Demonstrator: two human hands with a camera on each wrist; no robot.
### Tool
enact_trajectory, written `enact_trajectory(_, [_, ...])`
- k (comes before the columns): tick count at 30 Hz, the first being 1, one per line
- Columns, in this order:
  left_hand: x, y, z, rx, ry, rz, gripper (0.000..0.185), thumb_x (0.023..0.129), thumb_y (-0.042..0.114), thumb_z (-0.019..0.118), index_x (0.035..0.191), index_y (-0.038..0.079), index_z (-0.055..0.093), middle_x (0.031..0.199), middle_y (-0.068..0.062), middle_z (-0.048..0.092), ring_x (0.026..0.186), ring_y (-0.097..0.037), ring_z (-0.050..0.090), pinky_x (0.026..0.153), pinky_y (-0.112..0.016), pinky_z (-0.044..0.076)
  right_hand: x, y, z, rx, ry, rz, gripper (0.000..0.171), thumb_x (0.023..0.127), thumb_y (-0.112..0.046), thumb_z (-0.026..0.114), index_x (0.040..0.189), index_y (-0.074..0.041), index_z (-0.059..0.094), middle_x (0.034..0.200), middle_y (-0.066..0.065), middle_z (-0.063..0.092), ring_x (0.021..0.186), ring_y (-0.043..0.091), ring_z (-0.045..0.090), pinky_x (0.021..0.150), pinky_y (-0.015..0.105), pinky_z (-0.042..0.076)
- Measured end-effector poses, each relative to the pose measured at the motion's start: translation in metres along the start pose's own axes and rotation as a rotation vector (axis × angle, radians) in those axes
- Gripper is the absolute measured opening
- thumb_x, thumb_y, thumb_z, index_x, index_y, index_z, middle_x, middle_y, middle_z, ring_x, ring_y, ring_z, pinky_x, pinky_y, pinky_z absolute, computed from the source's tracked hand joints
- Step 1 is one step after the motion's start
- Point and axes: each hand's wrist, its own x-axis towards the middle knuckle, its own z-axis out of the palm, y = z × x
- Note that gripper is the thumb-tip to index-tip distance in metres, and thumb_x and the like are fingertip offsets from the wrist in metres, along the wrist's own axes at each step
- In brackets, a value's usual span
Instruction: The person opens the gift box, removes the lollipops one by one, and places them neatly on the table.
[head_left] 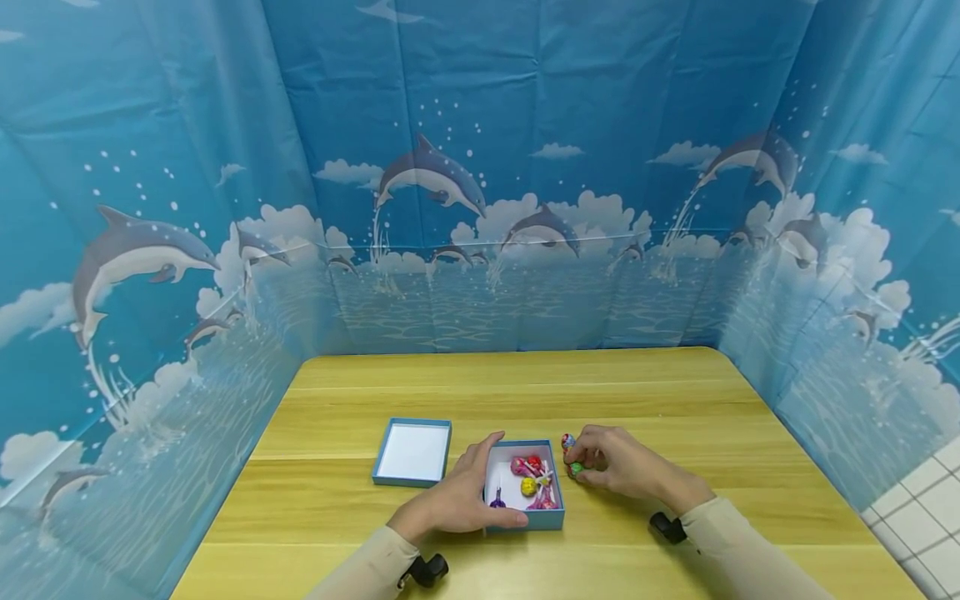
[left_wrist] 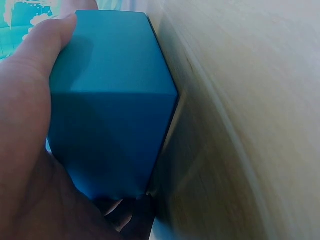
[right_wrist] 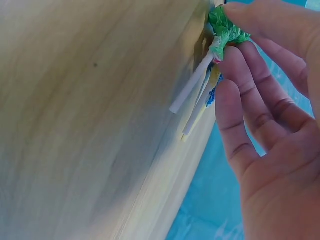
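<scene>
A blue box with a white inside stands uncovered on the table. My left hand grips it from the left, thumb along the near wall and fingers toward the far left corner; the left wrist view shows the blue wall between them. Inside lie several wrapped lollipops, among them a yellow one, a purple one and red and pink ones. Right of the box, my right hand pinches a green-wrapped lollipop, its white stick pointing away from the fingers. Another lollipop, red and blue, lies close beside the fingertips.
The box's blue lid lies left of the box, its white inside facing up. Beneath everything is a yellow wood-grain table. Blue dolphin-print curtains hang behind the table and at both sides.
</scene>
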Motion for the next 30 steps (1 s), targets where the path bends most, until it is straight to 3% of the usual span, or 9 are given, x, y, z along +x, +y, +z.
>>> enact_trajectory(9, [-0.002, 0.003, -0.001, -0.013, -0.003, -0.001, 0.134, 0.093, 0.066, 0.093, 0.189, 0.027, 0.009, 0.185, -0.020, 0.036, 0.163, -0.040, 0.048, 0.125, -0.068, 0.052, -0.001, -0.002, -0.004, 0.022, -0.016, 0.053, 0.020, 0.103, -0.008, 0.090, 0.121, -0.017, 0.086, 0.116, -0.004, 0.078, 0.106, 0.010, 0.077, 0.092, 0.030, 0.070])
enact_trajectory(24, [0.000, 0.003, 0.000, -0.009, 0.006, -0.005, 0.134, 0.092, 0.068, 0.093, 0.189, 0.027, 0.010, 0.186, -0.022, 0.035, 0.162, -0.040, 0.050, 0.125, -0.069, 0.052, 0.000, -0.005, -0.009, 0.000, 0.004, 0.019, 0.020, 0.102, -0.006, 0.090, 0.119, -0.017, 0.085, 0.116, -0.002, 0.079, 0.103, 0.016, 0.078, 0.090, 0.034, 0.070])
enact_trajectory(30, [0.000, 0.002, 0.000, -0.005, 0.004, -0.006, 0.133, 0.093, 0.068, 0.093, 0.189, 0.028, 0.009, 0.185, -0.022, 0.037, 0.158, -0.038, 0.053, 0.123, -0.066, 0.054, 0.007, -0.016, -0.010, -0.044, 0.026, 0.020, 0.016, 0.105, -0.009, 0.088, 0.119, -0.015, 0.084, 0.115, -0.002, 0.079, 0.097, 0.011, 0.073, 0.086, 0.033, 0.067])
